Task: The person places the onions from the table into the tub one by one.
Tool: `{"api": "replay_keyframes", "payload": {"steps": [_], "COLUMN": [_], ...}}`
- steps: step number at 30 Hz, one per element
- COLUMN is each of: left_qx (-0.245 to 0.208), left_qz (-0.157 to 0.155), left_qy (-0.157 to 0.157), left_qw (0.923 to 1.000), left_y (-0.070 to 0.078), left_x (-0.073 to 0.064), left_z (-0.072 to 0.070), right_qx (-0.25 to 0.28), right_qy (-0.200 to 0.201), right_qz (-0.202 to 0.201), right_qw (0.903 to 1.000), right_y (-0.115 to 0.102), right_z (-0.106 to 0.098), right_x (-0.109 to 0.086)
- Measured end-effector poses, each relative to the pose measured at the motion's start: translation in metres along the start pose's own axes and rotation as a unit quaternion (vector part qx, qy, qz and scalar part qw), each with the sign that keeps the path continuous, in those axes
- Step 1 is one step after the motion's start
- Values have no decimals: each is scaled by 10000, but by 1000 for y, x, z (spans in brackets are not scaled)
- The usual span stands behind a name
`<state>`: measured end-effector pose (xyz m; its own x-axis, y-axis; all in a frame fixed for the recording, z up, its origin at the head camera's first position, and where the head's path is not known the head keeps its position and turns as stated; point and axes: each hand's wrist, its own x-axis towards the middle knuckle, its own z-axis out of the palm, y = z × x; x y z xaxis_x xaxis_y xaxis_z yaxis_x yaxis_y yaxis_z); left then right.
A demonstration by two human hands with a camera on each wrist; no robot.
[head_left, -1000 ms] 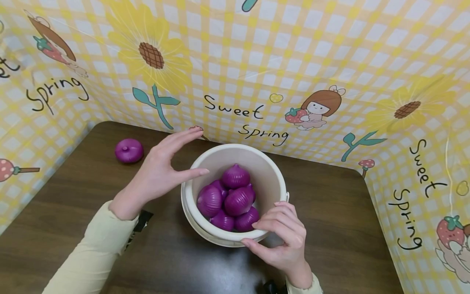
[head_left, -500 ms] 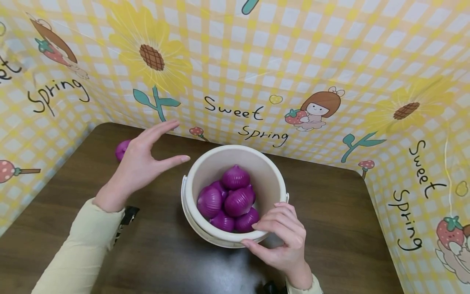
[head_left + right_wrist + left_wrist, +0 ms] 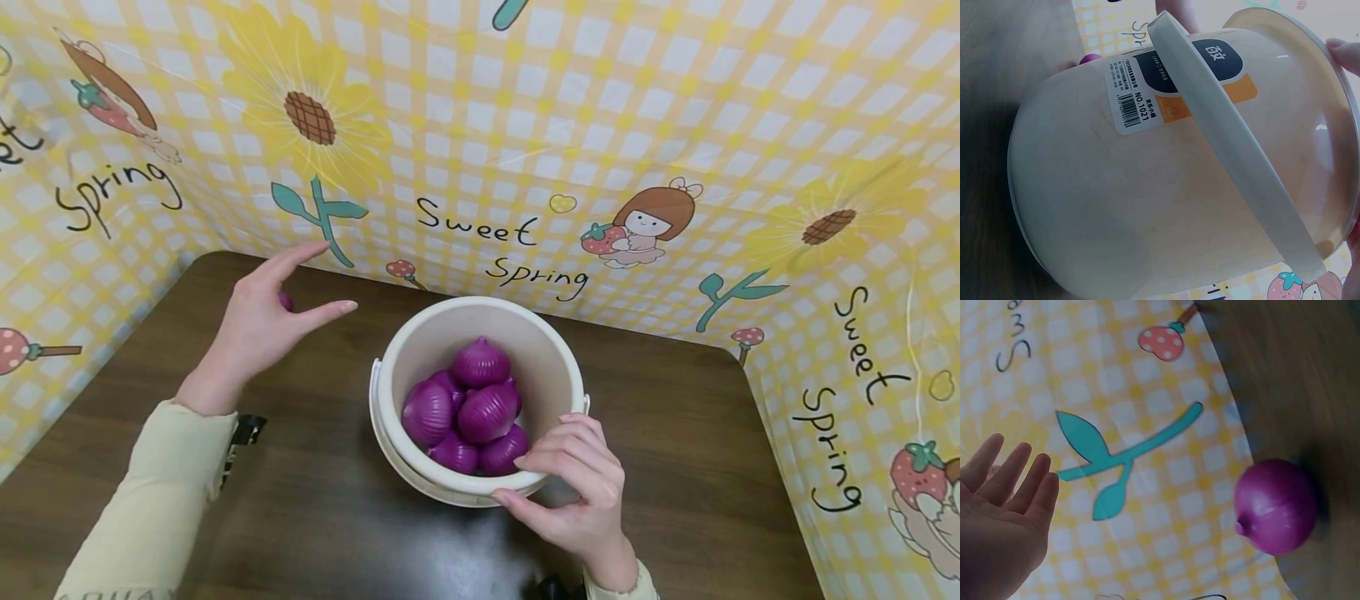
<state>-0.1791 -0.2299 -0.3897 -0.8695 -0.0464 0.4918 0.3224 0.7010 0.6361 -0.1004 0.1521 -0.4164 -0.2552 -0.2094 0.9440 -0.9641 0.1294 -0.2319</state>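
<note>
A cream bucket (image 3: 555,350) stands on the table with several purple onions (image 3: 487,412) piled inside. Its near right rim is pinched by my right hand (image 3: 581,483), thumb outside and fingers over the edge. My left hand (image 3: 258,321) is off to the bucket's left, fingers spread from the thumb and holding nothing. Behind it in the head view lies a lone purple onion (image 3: 285,301), mostly hidden by the hand. The left wrist view shows this onion (image 3: 1275,506) whole on the table, apart from the fingers (image 3: 1038,487).
The dark wooden table (image 3: 675,425) is walled by a yellow checked cloth (image 3: 480,150) at the back and both sides. The bucket's white handle (image 3: 1229,150) hangs down along its outer wall, across a printed label (image 3: 1132,94).
My left hand has moved left, away from the bucket and toward the lone onion, which it now mostly covers in the head view. The right hand and bucket have stayed in place.
</note>
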Motion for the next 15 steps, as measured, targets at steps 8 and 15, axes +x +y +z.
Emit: {"api": "replay_keyframes", "payload": {"steps": [8, 15], "left_qx": [123, 65], "left_qz": [-720, -1150], "left_qy": [-62, -117], "left_qw": [9973, 9933], "left_y": [-21, -37], "left_x": [2, 3], "left_z": [-10, -19], "right_qx": [1, 15], "right_qy": [-1, -11], "right_qz": [-24, -22], "right_qw": [10000, 10000], "right_y": [1, 2], "right_z": [0, 0], "right_x": [-2, -4]}}
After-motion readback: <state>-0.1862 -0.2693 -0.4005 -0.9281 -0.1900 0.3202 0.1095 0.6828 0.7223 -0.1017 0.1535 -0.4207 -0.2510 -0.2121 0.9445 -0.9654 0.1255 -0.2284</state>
